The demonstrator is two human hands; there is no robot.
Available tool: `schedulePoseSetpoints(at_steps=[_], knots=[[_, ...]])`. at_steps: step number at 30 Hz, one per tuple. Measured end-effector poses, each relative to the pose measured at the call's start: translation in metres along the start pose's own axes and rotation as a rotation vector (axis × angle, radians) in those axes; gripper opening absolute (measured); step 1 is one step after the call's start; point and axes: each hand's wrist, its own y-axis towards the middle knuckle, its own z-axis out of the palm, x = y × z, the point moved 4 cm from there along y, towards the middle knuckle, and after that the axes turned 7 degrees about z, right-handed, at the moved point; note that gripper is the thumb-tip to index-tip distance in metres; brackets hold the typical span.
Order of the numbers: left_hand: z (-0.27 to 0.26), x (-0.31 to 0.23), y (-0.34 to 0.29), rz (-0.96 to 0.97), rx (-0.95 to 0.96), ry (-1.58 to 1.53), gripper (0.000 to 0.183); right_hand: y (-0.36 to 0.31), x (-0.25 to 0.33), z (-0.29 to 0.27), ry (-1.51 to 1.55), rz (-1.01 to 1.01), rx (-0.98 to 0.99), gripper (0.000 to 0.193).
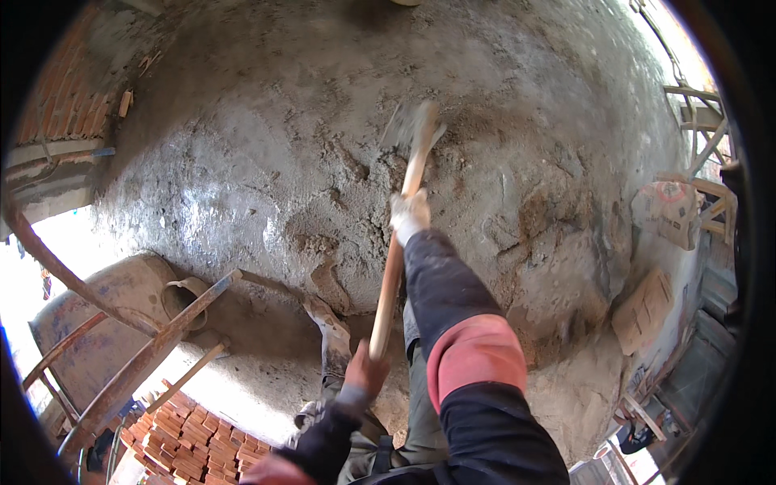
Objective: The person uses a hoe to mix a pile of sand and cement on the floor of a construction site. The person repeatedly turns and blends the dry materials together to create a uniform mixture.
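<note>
Both my hands are closed around the long wooden handle of a hoe (393,271). My right hand (410,213), in a pale glove, grips it about midway. Lower down, close to my legs, my bare left hand (367,373) wraps the handle's near end. The hoe's metal blade (401,127) is at the far end, smeared by motion, so whether it touches the ground cannot be told. Around and in front of it spreads wet grey mortar (356,214), lumpy and ridged in the middle.
To the left lies a tipped wheelbarrow (105,323) with rusty handles, a bucket (184,301) beside it. Stacked red bricks (190,440) are at the lower left. Rightward are a paper sack (664,212) and a flattened brown sack (643,311). My boot (330,331) stands at the mortar's near edge.
</note>
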Motion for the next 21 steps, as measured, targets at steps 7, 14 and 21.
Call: schedulePoseSetpoints(at_steps=[7,14,21], knots=[[-0.048,-0.026,-0.124,-0.247,0.200,0.185,0.043,-0.079,0.112,0.130,2.632,0.605,0.444,0.025],[-0.079,-0.155,-0.105,-0.212,0.366,0.248,0.064,-0.109,0.064,0.136,2.088,0.154,0.070,0.011],[-0.052,-0.348,-0.113,0.435,0.551,0.167,0.061,-0.210,-0.039,0.132,2.828,0.276,-0.036,0.011]])
